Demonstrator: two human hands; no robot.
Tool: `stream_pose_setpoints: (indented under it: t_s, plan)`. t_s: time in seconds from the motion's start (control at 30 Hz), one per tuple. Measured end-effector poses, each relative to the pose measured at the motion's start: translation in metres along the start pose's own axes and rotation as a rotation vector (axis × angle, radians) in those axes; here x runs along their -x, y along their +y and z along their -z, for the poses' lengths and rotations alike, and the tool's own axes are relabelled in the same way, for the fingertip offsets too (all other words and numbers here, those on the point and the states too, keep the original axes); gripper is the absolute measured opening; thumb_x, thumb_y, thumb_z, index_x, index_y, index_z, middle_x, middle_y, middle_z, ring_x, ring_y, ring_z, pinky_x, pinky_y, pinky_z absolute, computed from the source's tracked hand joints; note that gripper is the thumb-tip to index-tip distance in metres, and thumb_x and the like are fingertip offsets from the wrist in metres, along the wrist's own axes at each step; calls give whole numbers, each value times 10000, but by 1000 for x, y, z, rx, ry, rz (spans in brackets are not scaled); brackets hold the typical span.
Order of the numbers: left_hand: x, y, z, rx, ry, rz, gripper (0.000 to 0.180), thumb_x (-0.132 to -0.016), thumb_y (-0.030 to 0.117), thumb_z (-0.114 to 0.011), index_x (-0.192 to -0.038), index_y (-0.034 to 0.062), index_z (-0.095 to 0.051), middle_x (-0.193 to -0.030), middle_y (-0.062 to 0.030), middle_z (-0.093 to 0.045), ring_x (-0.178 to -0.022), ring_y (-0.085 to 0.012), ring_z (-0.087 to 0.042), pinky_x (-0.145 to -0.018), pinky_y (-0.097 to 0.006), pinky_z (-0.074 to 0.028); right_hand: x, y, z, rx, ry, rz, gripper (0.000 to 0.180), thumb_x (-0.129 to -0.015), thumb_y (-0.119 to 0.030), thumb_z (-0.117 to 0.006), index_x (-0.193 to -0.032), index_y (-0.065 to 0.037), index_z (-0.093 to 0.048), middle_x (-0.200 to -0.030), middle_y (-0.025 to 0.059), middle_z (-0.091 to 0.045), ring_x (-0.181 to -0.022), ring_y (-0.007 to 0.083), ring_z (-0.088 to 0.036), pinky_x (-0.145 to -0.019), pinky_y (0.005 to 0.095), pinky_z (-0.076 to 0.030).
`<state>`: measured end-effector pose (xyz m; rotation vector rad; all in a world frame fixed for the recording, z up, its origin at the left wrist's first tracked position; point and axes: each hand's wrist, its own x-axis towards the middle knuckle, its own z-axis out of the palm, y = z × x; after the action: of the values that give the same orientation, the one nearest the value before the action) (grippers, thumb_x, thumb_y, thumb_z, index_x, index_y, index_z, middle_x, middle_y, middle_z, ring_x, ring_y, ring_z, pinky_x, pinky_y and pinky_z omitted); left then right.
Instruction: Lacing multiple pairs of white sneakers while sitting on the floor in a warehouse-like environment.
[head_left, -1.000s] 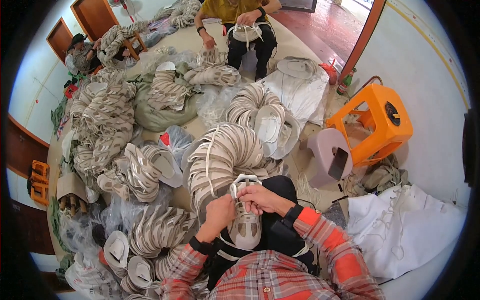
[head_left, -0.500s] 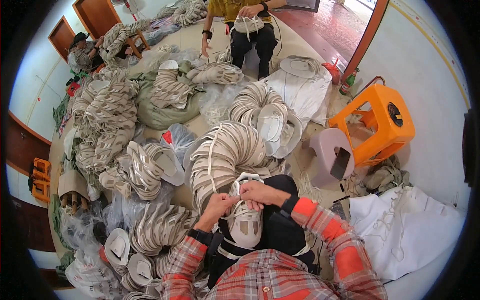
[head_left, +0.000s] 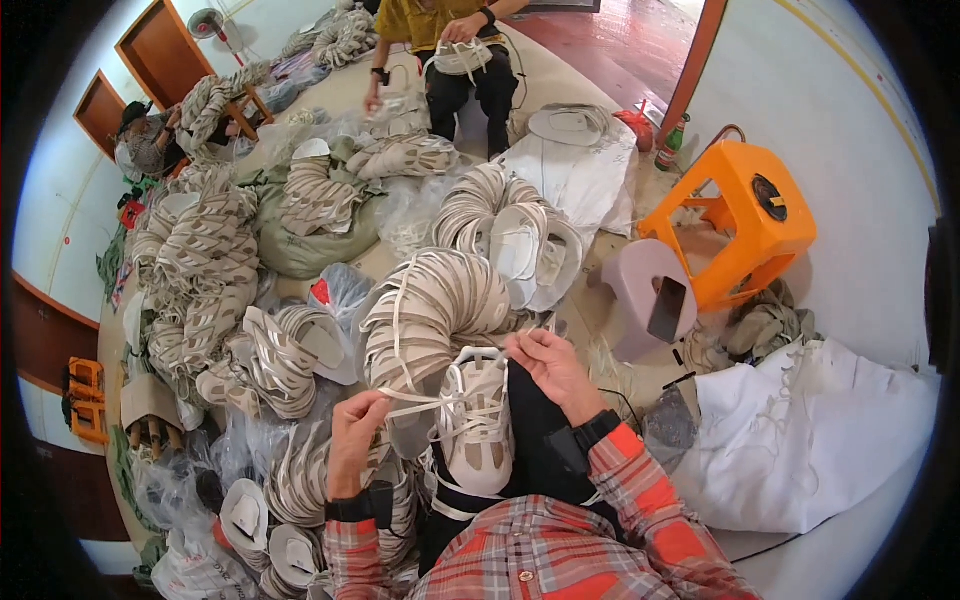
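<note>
- Floor (head_left: 555, 88), beige where bare, stretched beyond the shoe upper (head_left: 478, 450).
- White sheeting (head_left: 820, 440) lay well apart from the shoe upper, to its right.
- Orange stool (head_left: 785, 228) stood beyond the shoe upper, far to its right.
- Coiled stack (head_left: 455, 290) of similar pale uppers lay just beyond the shoe upper, mostly to its left.
- Purple stool (head_left: 625, 300) stood nearer on that right side, beyond the shoe upper, carrying a dark phone (head_left: 667, 309).
- Shoe upper, pale with beige patches, rested on the dark-trousered lap (head_left: 530, 420), toe toward the body and ankle opening away. It looked light, bendable and hard to break; being so soft, it would probably have shifted under a pull, so the firmer edges beside the lacing seemed the best hold.
- Left grip (head_left: 352, 445), just left of the shoe upper, was pinched narrow on a lace.
- Right grip (head_left: 557, 372), just right of the shoe upper's ankle opening, had its fingertips drawn together on what looked like a lace end (head_left: 551, 322), too blurred to be certain.
- Lace (head_left: 412, 405) ran from the shoe upper's eyelets leftward, flat and limp, perhaps slightly slippery; a fingertip pinch suited it.
</note>
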<state>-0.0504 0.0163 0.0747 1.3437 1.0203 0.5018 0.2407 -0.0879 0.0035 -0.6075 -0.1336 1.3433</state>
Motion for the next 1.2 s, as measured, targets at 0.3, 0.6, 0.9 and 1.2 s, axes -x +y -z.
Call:
stream_pose_setpoints:
  t_s: [0.3,0.6,0.9,1.2]
  plan:
    - [-48,-36,-77,-104,-268,-185,203,-837,30,-537,-1038,25,-565,-815,14,-541,-679,-64,-443,-626,-213,-380,117,-240,240,645,807,935,155,-847,-11,-507,-970,48,-583,-923,92,-607,-888,180,-583,-799,265,-471]
    - [-51,-24,-108,-805,-233,-645,136,-800,79,-551,-927,31,-554,-871,-134,-554,-823,-336,-548,-725,-388,-450,48,-85,44,1486,315,674,137,-774,-88,-579,-887,-35,-636,-795,78,-632,-745,234,-605,-648,339,-463]
    - [-46,-32,-130,-921,-216,-341,187,-823,209,-529,-842,51,-627,-793,-177,-627,-772,-360,-600,-675,-445,-466,31,31,8,2070,-146,533,116,-646,-84,-596,-759,-68,-579,-757,104,-511,-753,294,-513,-662,396,-391]
    - [-59,-33,-137,-998,-212,-193,217,-782,197,-539,-876,55,-672,-815,-187,-631,-782,-362,-607,-691,-408,-475,38,34,-3,2216,-24,584,149,-598,-104,-616,-745,-84,-608,-761,76,-479,-788,246,-459,-641,361,-321]
